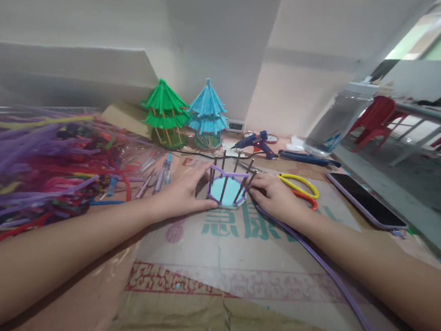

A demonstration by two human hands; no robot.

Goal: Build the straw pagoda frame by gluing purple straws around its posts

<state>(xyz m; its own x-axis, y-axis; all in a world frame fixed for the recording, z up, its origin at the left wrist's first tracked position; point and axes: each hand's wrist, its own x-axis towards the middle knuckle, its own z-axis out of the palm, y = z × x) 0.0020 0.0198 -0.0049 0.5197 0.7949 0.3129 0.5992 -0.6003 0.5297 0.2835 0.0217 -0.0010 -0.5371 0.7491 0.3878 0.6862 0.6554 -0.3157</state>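
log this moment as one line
frame: brown posts around pale blue base; left hand: at its left side; right hand: at its right side; glue gun: beyond frame

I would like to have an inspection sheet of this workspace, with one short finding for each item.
Surface: printed cardboard sheet, creased near the front.
Work pieces: light-blue base with upright brown sticks and purple strips; long purple strip trails from beside the right hand.
Clutter: heap of coloured strips at left; scissors, utility knife and phone at right.
Grips: left hand at the base's left side, right hand at its right; firmness unclear.
Cables: black cable behind the base, near the glue gun; ends unclear.
Surroundings: green roofed model, light-blue roofed model, clear plastic bottle; red chairs beyond.
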